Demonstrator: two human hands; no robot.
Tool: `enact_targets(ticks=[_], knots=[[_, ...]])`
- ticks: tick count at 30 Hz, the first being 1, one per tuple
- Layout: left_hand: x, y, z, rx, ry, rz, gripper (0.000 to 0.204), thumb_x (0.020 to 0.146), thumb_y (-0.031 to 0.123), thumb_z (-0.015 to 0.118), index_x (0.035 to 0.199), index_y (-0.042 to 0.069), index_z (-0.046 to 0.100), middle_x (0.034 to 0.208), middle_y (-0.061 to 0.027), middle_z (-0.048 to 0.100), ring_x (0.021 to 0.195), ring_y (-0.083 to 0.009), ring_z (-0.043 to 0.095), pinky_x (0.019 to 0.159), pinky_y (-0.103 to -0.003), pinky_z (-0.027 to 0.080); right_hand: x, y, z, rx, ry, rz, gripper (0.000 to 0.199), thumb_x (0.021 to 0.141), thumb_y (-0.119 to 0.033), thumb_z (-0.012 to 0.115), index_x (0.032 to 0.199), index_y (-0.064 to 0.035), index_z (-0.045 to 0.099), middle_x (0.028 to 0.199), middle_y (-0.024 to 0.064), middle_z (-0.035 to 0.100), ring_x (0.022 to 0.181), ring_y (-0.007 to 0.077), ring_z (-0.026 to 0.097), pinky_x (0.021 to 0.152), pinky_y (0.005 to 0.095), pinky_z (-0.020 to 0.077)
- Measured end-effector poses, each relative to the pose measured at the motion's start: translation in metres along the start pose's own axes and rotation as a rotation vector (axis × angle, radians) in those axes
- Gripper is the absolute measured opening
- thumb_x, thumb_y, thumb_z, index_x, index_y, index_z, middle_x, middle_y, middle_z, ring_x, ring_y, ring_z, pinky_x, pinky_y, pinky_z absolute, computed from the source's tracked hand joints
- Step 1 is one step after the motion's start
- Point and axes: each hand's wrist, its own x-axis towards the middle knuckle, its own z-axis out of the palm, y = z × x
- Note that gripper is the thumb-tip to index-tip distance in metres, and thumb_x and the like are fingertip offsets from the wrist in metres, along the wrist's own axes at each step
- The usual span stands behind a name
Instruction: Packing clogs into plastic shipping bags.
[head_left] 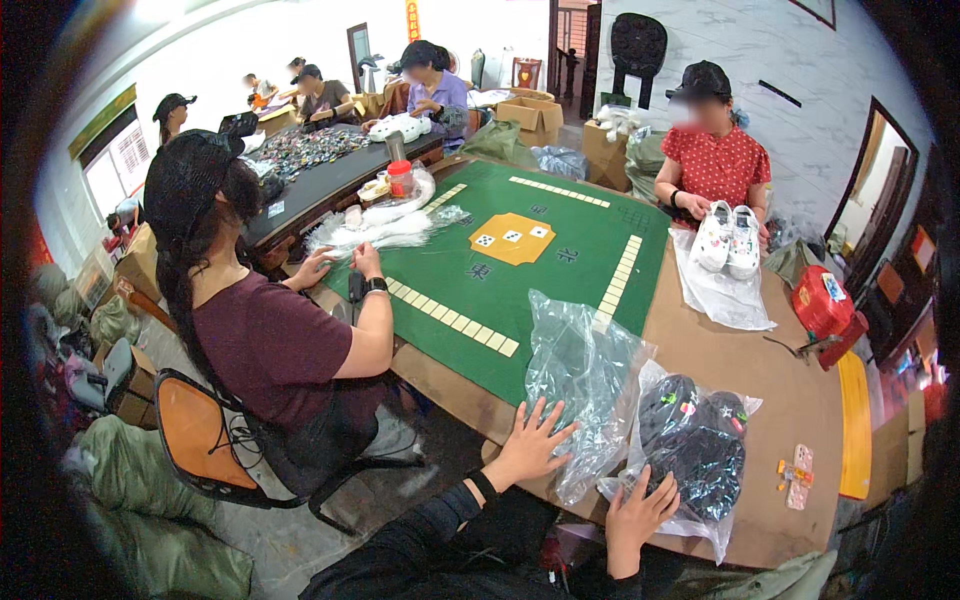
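My left hand (531,442) lies with its fingers spread at the edge of a crumpled clear plastic bag (578,385), which looks flat. My right hand (641,510) has its fingers stretched out against the near left side of another clear bag, holding a pair of black clogs (690,425) with small colourful charms on them. Both bags rest on the brown tabletop (790,400) in front of me. Neither hand is closed round anything.
A green mat (450,320) printed with tiles and dice covers the table's middle. Left, a seated person (270,330) handles white strands (385,225). Across, another person holds white clogs (728,240) over a bag. A phone (800,477) and a red container (820,300) are at right.
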Motion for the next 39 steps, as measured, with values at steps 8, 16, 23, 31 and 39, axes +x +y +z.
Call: enact_targets(ticks=[8,16,23,31,39], knots=[[0.0029,0.0003,0.0009,0.011,-0.028,0.01,0.058,0.085,0.05,0.054,0.136,0.027,0.042,0.148,-0.0156,0.026,0.133,-0.0435,0.023,0.104,-0.064,0.017,0.0012,0.0,-0.0025,-0.002,-0.022,0.013,0.063,0.078,-0.026,0.067,0.131,-0.0044,0.042,0.135,0.029,0.032,0.125,0.0423,0.031,0.106,0.0547,0.0225],[0.0006,-0.0013,0.0012,0.018,-0.049,0.002,0.059,0.085,0.05,0.054,0.137,0.027,0.041,0.148,-0.0159,0.026,0.133,-0.0436,0.022,0.104,-0.064,0.016,0.0002,0.0005,0.0007,0.002,-0.003,0.0,0.064,0.076,-0.026,0.068,0.131,-0.0045,0.043,0.134,0.0285,0.033,0.125,0.0424,0.032,0.105,0.055,0.0239],[0.0003,-0.0016,0.0006,0.014,-0.039,0.002,0.059,0.085,0.05,0.054,0.138,0.028,0.041,0.148,-0.0155,0.026,0.133,-0.0434,0.023,0.105,-0.064,0.015,0.001,-0.0007,-0.0002,0.006,0.009,0.0,0.065,0.074,-0.025,0.069,0.13,-0.0043,0.043,0.134,0.0285,0.033,0.124,0.0421,0.032,0.105,0.0551,0.0241],[-0.0001,-0.0011,0.0028,0.015,-0.029,0.001,0.06,0.084,0.05,0.055,0.138,0.029,0.04,0.148,-0.0151,0.026,0.134,-0.0429,0.022,0.105,-0.063,0.015,-0.0007,-0.0004,0.0023,-0.007,-0.012,0.017,0.064,0.075,-0.025,0.068,0.131,-0.0059,0.043,0.136,0.0276,0.032,0.126,0.0421,0.031,0.106,0.0546,0.0237],[0.0002,0.0,-0.0011,0.026,-0.069,-0.011,0.061,0.083,0.05,0.056,0.138,0.029,0.041,0.148,-0.0146,0.026,0.134,-0.0426,0.022,0.106,-0.063,0.015,-0.0001,-0.001,0.0006,-0.012,0.009,0.012,0.063,0.076,-0.026,0.068,0.131,-0.0062,0.043,0.135,0.0273,0.033,0.126,0.042,0.032,0.106,0.0544,0.0244]])
